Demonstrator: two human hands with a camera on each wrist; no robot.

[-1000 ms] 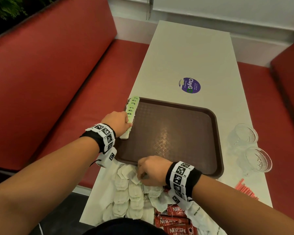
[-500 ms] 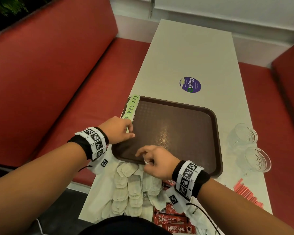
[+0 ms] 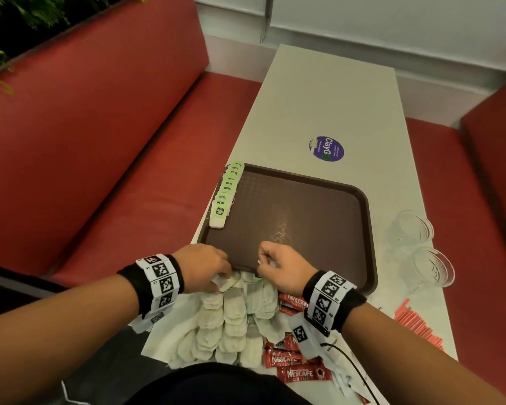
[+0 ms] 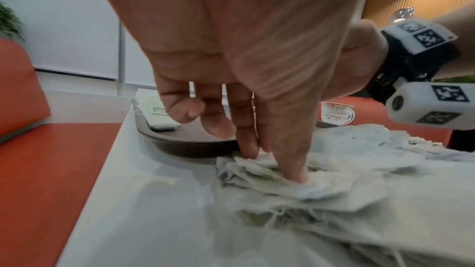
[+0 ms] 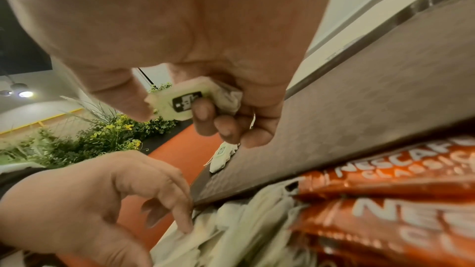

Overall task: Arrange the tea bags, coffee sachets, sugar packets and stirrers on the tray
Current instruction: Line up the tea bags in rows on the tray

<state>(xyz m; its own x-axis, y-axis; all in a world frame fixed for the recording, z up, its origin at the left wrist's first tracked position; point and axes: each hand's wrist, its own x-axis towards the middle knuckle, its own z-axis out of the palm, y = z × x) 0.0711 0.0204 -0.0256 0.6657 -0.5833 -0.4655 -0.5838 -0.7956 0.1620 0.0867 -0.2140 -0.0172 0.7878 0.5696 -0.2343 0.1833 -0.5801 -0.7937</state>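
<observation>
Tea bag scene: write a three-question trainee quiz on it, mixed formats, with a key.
1. True or false: the right hand holds a tea bag with a green tag.
2. Where does the row of tagged tea bags lie? A) along the tray's left edge B) beside the glasses C) on the bench
3. Fill in: the left hand presses its fingers on the loose ____ near the tray.

Key: 1 true; 2 A; 3 tea bags
</observation>
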